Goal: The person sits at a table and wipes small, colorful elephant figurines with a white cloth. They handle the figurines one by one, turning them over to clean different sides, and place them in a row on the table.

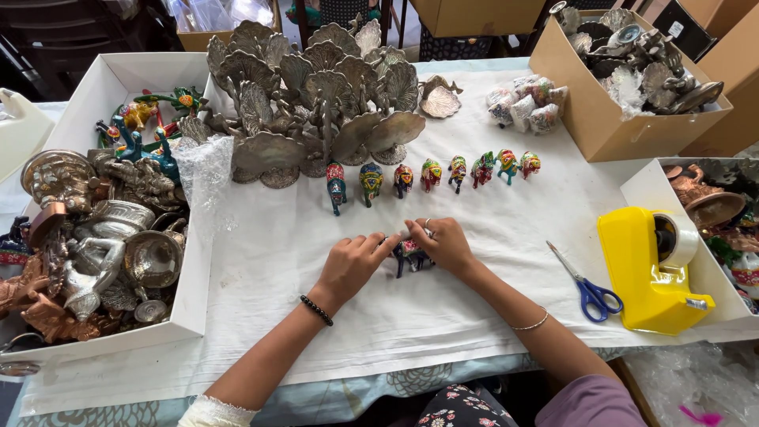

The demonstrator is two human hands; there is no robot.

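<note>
My left hand [353,262] and my right hand [443,243] meet over the white cloth [443,308], both touching a small dark painted elephant figurine [411,257] that stands between them, partly hidden by my fingers. A black bead bracelet is on my left wrist and a thin bangle on my right. Beyond my hands, a row of several small painted elephant figurines [431,175] stands on the cloth, teal at the left end, red and green toward the right.
Silver peacock figures [316,87] crowd the back. A white box [186,304] of metal idols sits left, a cardboard box [581,111] of metal pieces back right. Wrapped figurines [528,104], blue-handled scissors [587,286] and a yellow tape dispenser [644,273] lie right.
</note>
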